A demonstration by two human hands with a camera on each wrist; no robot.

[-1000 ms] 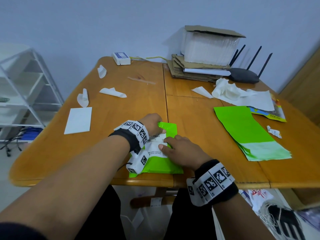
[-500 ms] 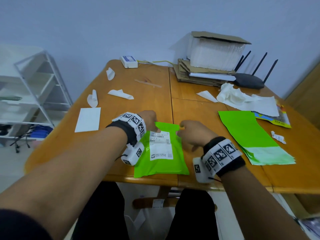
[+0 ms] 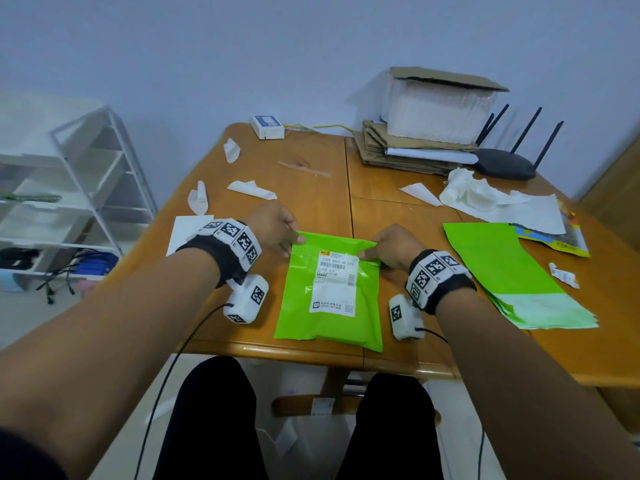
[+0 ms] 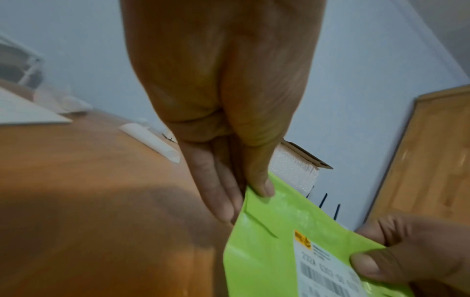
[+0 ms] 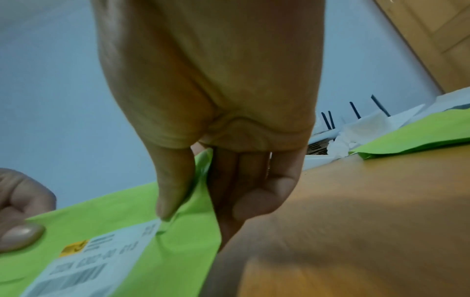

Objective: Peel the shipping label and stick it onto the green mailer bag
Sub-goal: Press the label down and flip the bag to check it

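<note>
A green mailer bag (image 3: 332, 317) lies near the front edge of the wooden table (image 3: 311, 188), with a white shipping label (image 3: 335, 280) stuck on its upper face. My left hand (image 3: 277, 230) pinches the bag's far left corner between thumb and fingers (image 4: 259, 180). My right hand (image 3: 384, 247) pinches the far right corner, thumb (image 5: 172, 193) on top beside the label's edge (image 5: 147, 231). The far edge of the bag (image 4: 292, 211) is lifted a little off the table.
A stack of flat green mailers (image 3: 512, 271) lies to the right. White backing scraps (image 3: 252, 188) and a white sheet (image 3: 180, 230) lie at left, crumpled paper (image 3: 485, 195) at right. Cardboard, a box (image 3: 440, 109) and a router (image 3: 505, 164) stand at the back.
My right hand left the label and went to the bag's far right corner. My left hand shifted to the far left corner. Both now pinch the bag, and the label is uncovered.
</note>
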